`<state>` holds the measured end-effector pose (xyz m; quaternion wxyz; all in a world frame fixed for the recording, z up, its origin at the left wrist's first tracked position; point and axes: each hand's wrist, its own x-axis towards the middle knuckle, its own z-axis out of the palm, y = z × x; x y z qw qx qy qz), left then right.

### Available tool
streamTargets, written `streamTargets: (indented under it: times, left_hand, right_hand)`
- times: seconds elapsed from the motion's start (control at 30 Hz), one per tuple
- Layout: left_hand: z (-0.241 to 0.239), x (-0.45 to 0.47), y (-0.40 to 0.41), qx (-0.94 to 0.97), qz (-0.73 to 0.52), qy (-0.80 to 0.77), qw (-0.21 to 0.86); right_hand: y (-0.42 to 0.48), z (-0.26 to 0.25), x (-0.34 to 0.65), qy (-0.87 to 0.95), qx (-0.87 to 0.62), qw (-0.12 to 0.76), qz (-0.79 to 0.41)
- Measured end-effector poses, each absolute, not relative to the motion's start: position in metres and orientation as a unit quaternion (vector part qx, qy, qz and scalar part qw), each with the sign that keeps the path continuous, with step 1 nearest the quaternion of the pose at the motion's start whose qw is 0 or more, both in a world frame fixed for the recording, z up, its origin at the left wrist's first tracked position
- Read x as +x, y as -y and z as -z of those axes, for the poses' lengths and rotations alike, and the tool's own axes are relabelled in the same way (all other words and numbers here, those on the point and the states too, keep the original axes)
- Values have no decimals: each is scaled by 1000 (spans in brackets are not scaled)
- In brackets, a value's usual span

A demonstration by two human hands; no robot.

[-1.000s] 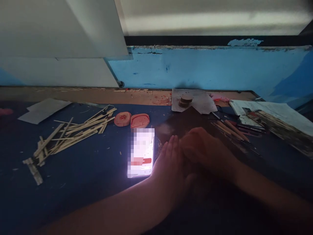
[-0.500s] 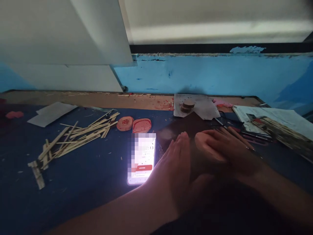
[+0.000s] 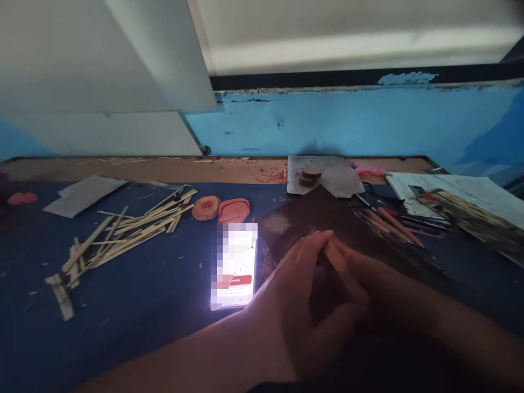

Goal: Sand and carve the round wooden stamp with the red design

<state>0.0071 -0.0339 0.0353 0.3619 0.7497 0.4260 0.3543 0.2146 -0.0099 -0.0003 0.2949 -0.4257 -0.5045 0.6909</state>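
My left hand [image 3: 292, 297] and my right hand [image 3: 362, 281] meet at the middle of the table over a dark brown sheet [image 3: 311, 215]. The left fingers are stretched out and held together, the thumb apart below them. The right fingers reach leftward and touch the left fingertips. Nothing shows between the fingers, though the light is dim. A lit phone [image 3: 234, 266] lies flat just left of my left hand and shines on it.
A heap of thin wooden sticks [image 3: 123, 229] lies at the left, and two reddish carved pieces [image 3: 221, 208] sit behind the phone. Carving tools [image 3: 388, 224] and printed papers [image 3: 458, 202] are at the right. Small round wood discs [image 3: 310, 176] rest on a grey sheet by the blue wall.
My hands were flat and apart on the dark sheet. The right hand has come back leftward and now touches the left fingertips, and the left thumb has swung out.
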Motion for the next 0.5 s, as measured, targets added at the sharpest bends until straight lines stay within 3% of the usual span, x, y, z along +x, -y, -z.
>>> streamTargets:
  times: [0.3,0.5]
  left_hand:
    - [-52,16,32,666,-394,-451,444]
    - [-40,11,28,707,-419,-402,404]
  right_hand:
    - [14,-16,213,541,-427,289,-664]
    - [10,-20,208,544,-415,323,-653]
